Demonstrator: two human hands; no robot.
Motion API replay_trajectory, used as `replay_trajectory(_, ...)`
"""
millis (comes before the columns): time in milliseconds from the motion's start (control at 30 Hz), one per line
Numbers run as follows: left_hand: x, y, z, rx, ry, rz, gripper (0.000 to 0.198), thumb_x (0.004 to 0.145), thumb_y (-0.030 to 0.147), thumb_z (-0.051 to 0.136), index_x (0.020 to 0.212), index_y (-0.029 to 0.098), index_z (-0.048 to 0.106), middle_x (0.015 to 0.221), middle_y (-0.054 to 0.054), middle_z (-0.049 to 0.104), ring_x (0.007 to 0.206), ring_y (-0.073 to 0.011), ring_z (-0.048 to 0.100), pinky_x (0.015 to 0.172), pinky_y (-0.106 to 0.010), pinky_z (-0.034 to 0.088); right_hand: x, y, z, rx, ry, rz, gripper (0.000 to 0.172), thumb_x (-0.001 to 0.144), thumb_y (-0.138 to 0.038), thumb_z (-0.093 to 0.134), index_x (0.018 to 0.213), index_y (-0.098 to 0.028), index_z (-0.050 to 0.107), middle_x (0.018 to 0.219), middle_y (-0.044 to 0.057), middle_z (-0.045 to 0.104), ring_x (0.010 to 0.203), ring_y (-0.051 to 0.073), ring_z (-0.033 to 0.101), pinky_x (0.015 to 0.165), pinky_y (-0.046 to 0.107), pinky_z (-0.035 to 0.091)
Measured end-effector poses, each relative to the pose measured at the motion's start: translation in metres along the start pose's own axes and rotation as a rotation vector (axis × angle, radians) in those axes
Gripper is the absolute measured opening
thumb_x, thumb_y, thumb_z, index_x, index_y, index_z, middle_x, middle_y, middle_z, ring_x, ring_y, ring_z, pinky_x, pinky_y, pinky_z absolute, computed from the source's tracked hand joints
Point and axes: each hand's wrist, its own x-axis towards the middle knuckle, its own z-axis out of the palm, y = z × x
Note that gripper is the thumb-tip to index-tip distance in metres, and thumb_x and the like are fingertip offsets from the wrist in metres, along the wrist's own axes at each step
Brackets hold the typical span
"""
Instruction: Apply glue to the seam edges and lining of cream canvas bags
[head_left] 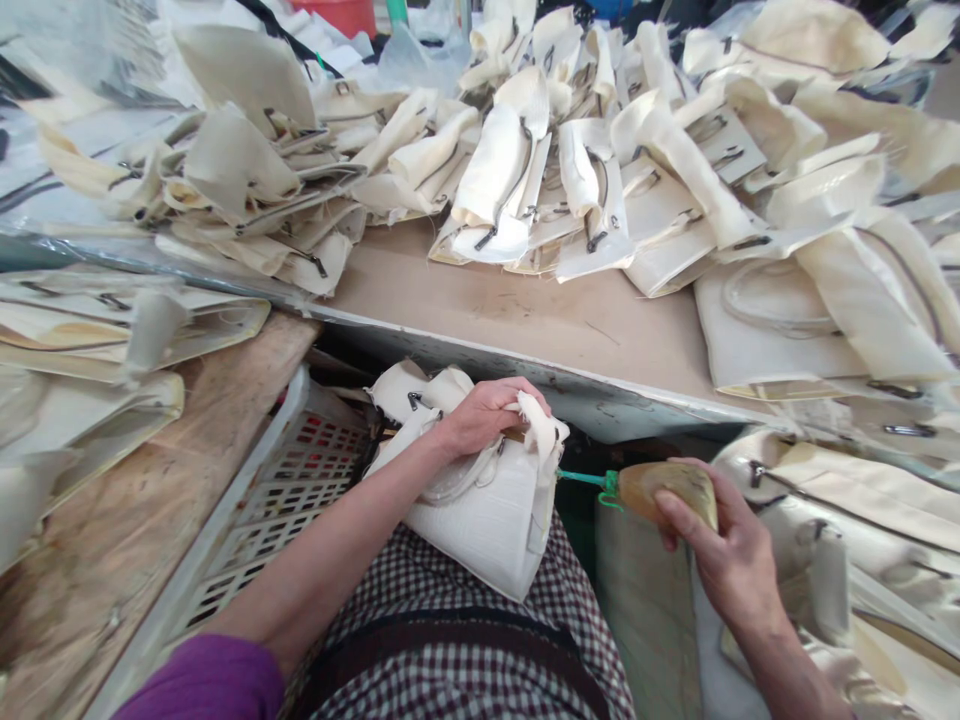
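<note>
A cream-white bag piece (487, 510) with a zipper and a clear loop on its front rests on my lap, over a checked apron. My left hand (491, 415) is closed on its upper edge, with the loose fabric strip bunched beside the fingers. My right hand (720, 530) grips a yellowish squeeze bottle (645, 487), held level. The bottle's thin green nozzle points left and its tip meets the right side edge of the bag piece. Whether the tip is inside the edge or only against it, I cannot tell.
Many similar bag pieces (502, 170) lie heaped along the table (517, 300) ahead. More are stacked on a wooden board (172, 450) at left and at lower right (862, 500). A white plastic crate (262, 510) stands left of my lap. A red container (341, 15) is behind.
</note>
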Motion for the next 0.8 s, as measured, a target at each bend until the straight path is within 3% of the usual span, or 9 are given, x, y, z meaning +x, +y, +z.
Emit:
replay_trajectory(267,0.001,-0.005,0.000,-0.023,-0.021,-0.002,0.021,0.076,0.009,0.060,0.088,0.015,0.076,0.099,-0.007,0.069,0.088,-0.0179,0.066,0.074,-0.026,0.052,0.004,-0.001,0.008,0.072,-0.018,-0.015,0.062,0.074,-0.055,0.086,0.116,-0.017,0.063,0.082,0.005,0.068,0.050,0.019,0.058,0.045,0.030,0.055)
replay_trajectory(500,0.001,-0.007,0.000,0.003,-0.029,0.032,0.022,0.077,0.008,0.059,0.088,0.015,0.076,0.100,-0.008,0.070,0.090,-0.0187,0.067,0.075,-0.027,0.054,-0.003,0.002,-0.006,0.031,-0.083,-0.018,0.053,0.076,-0.053,0.085,0.113,-0.019,0.067,0.080,0.002,0.067,0.046,0.016,0.053,0.041,0.027,0.051)
replay_trajectory(667,0.001,-0.005,0.000,0.033,-0.019,0.060,0.021,0.076,0.008,0.060,0.087,0.015,0.077,0.099,-0.008,0.071,0.089,-0.0187,0.067,0.078,-0.028,0.054,-0.013,0.004,-0.011,0.067,-0.227,0.079,0.054,0.078,-0.054,0.085,0.116,-0.021,0.066,0.087,0.003,0.068,0.057,0.019,0.057,0.043,0.025,0.052)
replay_trajectory(800,0.002,-0.005,0.001,0.077,-0.012,0.096,0.023,0.075,0.006,0.059,0.086,0.015,0.077,0.099,-0.007,0.072,0.091,-0.0187,0.068,0.080,-0.028,0.054,-0.021,0.003,-0.011,0.109,-0.265,0.144,0.052,0.081,-0.053,0.084,0.119,-0.023,0.065,0.086,0.001,0.067,0.057,0.017,0.054,0.045,0.024,0.049)
